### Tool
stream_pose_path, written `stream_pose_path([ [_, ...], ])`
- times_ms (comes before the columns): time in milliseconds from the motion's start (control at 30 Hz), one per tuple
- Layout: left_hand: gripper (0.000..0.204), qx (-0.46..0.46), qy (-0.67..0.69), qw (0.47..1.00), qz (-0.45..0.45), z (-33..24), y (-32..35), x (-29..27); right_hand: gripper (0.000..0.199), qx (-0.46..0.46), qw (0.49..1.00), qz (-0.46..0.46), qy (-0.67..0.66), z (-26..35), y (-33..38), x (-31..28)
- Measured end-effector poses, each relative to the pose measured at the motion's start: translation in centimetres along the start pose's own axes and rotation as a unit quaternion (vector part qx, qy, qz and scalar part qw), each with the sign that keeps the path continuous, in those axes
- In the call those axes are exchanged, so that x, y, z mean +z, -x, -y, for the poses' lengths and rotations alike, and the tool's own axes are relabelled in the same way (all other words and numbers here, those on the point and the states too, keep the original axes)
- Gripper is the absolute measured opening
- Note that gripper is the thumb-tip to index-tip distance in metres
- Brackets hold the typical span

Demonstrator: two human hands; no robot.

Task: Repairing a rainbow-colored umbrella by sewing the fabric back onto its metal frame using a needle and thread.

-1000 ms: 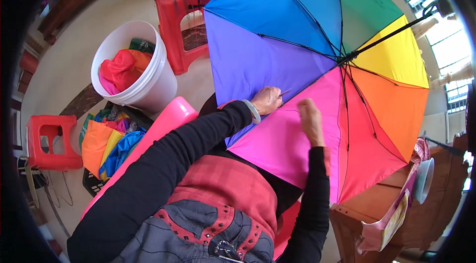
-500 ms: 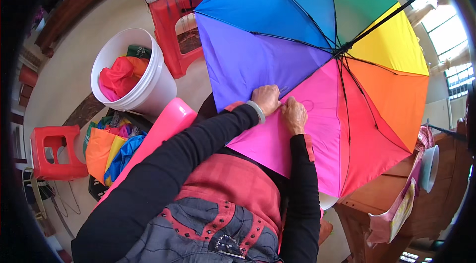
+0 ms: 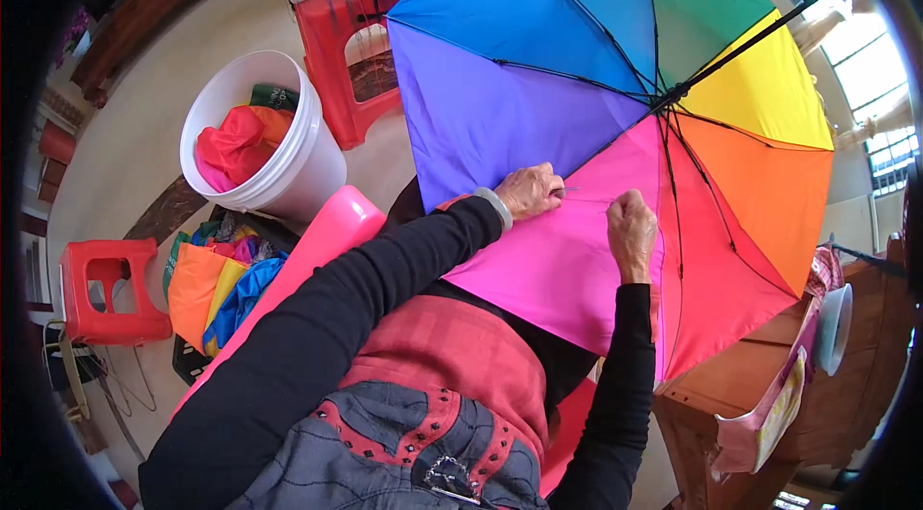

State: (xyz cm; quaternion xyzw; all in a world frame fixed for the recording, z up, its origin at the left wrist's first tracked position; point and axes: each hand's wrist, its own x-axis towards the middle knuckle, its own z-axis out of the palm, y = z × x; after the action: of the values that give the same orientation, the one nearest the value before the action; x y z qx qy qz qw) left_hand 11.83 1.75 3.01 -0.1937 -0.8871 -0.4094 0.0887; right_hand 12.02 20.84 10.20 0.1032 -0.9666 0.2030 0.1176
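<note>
An opened umbrella [image 3: 615, 156] is filling the view from twelve round to four o'clock, its inner side facing up and its near edge reaching over the person's lap. Its ribs are meeting at a black hub [image 3: 666, 106] toward two o'clock, and the dark shaft [image 3: 740, 53] is slanting away from there in the same direction. The left hand [image 3: 532, 193] is resting at the boundary of the purple panel [image 3: 481, 116] and the pink panel [image 3: 567, 270], fingers drawn narrow and pinching a slender piece [image 3: 573, 188] that is pointing toward three o'clock (a pale bangle [image 3: 502, 212] is circling that wrist). The right hand [image 3: 632, 229] is hovering over the pink panel, at about four o'clock from the left, its fingers curled tight and holding a fine thread [image 3: 594, 200] that is stretching between the two hands. At ten o'clock a white bucket [image 3: 312, 169] is holding red cloth [image 3: 234, 140], with a red stool [image 3: 325, 58] standing at eleven. Between eight and nine o'clock, colourful fabrics [image 3: 236, 294] are heaping up beside a long pink plastic piece [image 3: 308, 260], and a smaller red stool [image 3: 125, 323] is standing farther out. A wooden table [image 3: 740, 371] is showing at four o'clock, with a pale bowl [image 3: 838, 332] sitting near it.
</note>
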Motion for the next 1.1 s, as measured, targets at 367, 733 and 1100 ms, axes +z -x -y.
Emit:
stream_pose_path([
  [367,0.012,-0.197,0.319,0.927,-0.024,1.2,-0.3,-0.5,0.008,-0.001,0.977,0.072,-0.202,3.4,1.7,-2.2],
  [733,0.019,-0.209,0.254,0.936,-0.124,0.9,0.6,-0.5,0.01,0.003,0.972,0.103,-0.209,6.2,2.1,5.9],
  [1100,0.017,-0.175,0.174,0.965,-0.083,-0.1,1.0,-0.6,0.011,0.149,0.764,-0.019,-0.627,3.8,-1.1,-1.3],
])
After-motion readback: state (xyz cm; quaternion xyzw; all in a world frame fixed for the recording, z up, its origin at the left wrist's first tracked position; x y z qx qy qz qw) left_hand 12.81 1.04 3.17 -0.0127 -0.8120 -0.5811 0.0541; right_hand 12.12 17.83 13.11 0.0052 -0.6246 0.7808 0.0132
